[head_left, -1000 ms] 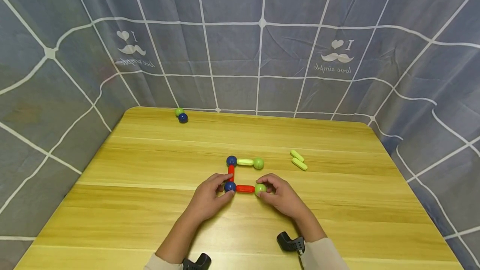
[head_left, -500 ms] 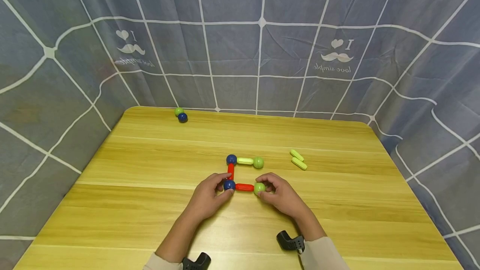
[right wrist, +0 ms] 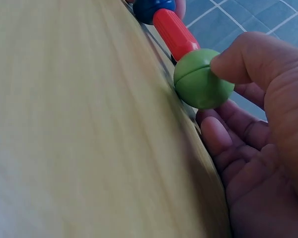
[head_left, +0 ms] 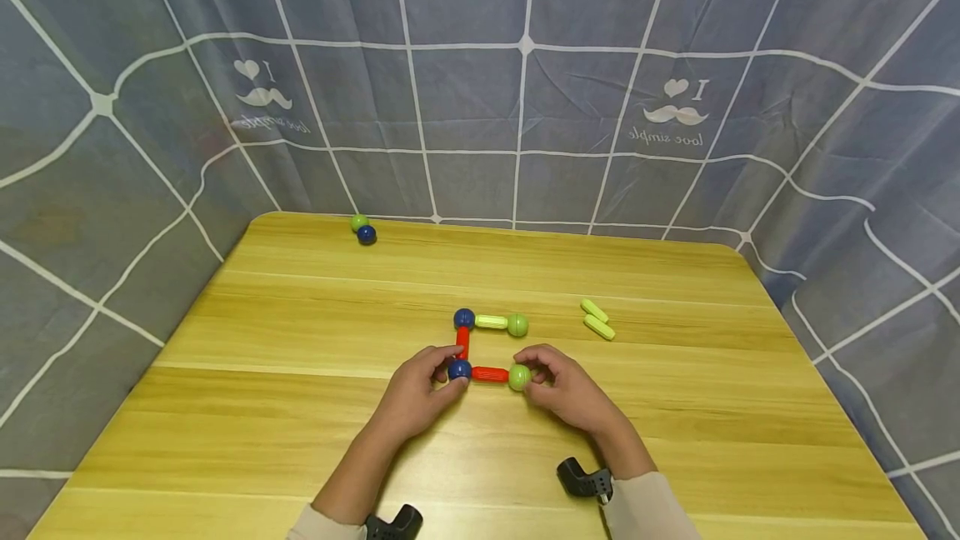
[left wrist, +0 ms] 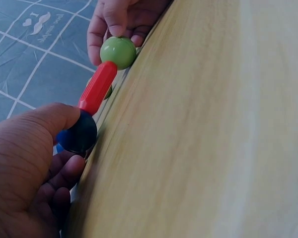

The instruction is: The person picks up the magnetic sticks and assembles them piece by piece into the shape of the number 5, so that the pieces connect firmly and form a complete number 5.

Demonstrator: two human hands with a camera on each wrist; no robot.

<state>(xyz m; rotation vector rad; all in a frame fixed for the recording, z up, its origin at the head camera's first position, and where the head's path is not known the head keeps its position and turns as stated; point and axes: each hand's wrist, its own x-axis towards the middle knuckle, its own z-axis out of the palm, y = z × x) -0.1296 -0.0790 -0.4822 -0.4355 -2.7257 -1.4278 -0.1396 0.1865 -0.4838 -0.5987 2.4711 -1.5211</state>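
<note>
On the table stands a joined shape of magnetic balls and rods, open to the right. My left hand holds the near blue ball between thumb and fingers. From that ball a red rod runs right to a green ball. My right hand has its thumb against this green ball, the fingers curled at its far side. Another red rod leads back to the far blue ball. A yellow-green rod joins that one to the far green ball.
Two loose yellow-green rods lie right of the shape. At the table's back left edge sit a spare green ball and a spare blue ball. A grey curtain with white lines hangs around the wooden table.
My right thumb has slid slightly to the right on the near green ball, leaving more of it in sight. The left hand and the joined shape stay nearly still.
</note>
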